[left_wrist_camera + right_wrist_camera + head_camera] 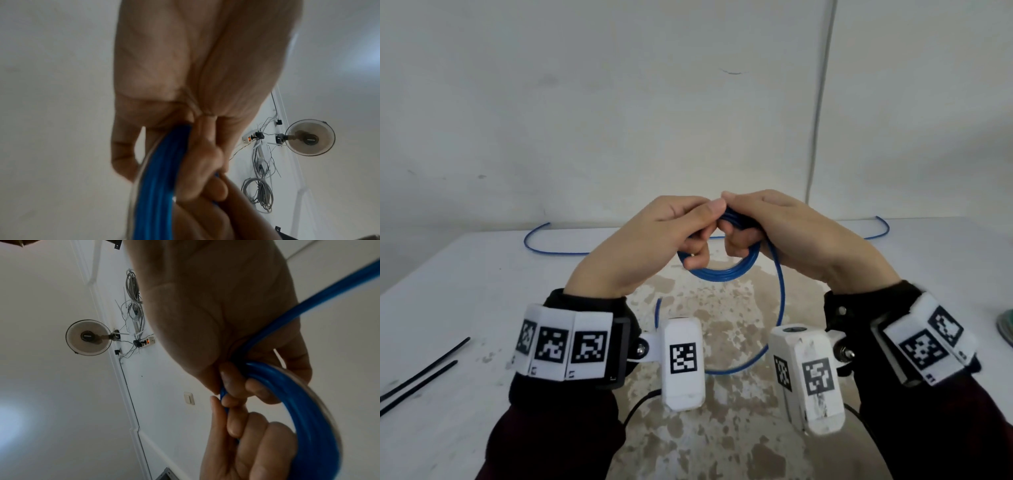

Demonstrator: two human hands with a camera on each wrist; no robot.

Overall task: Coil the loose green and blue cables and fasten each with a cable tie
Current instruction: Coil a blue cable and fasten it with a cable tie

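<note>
Both hands meet above the middle of the table and hold a small coil of blue cable of several turns. My left hand pinches the top of the coil with thumb and curled fingers; the blue cable runs past its fingers. My right hand grips the same bundle beside it, fingers curled round the blue coil. A loose length of the blue cable hangs from the right hand in a wide loop to the table and trails along the far edge. Two black cable ties lie at the left.
The white table has a worn brown patch in the middle. A greenish object shows at the right edge, mostly cut off. A pale wall stands close behind the table. The wrist views show a wall fan and hanging grey wires.
</note>
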